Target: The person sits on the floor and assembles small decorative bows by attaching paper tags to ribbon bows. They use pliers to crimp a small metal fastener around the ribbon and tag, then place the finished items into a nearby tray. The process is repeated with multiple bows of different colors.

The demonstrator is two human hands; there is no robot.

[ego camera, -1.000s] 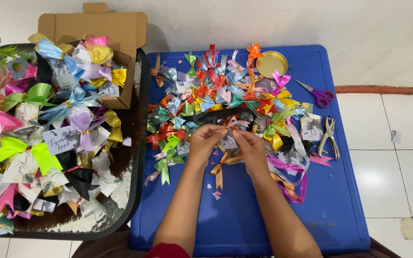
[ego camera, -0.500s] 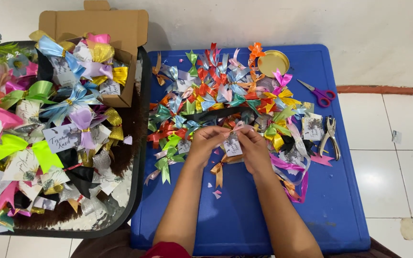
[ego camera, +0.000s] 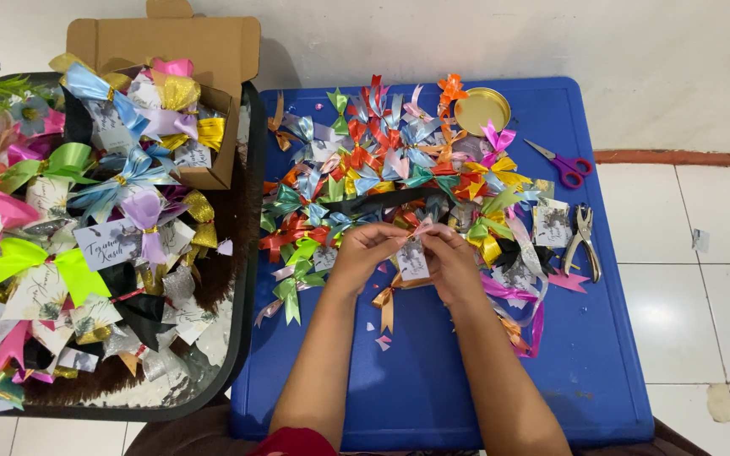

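Hands (ego camera: 363,253) (ego camera: 452,260) pinch small paper tag (ego camera: 413,258), satin ribbon bow (ego camera: 389,295) beneath

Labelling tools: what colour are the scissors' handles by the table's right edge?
Purple handles on the small scissors, clearest in the head view.

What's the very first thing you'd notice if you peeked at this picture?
The big heap of bright ribbon bows in red, orange, blue and green spread across the blue plastic table grabs the eye first. At its near edge, the left hand and right hand pinch a small white paper tag between them. To the left, a dark round tray overflows with tagged bows, and purple-handled scissors lie at the table's right side.
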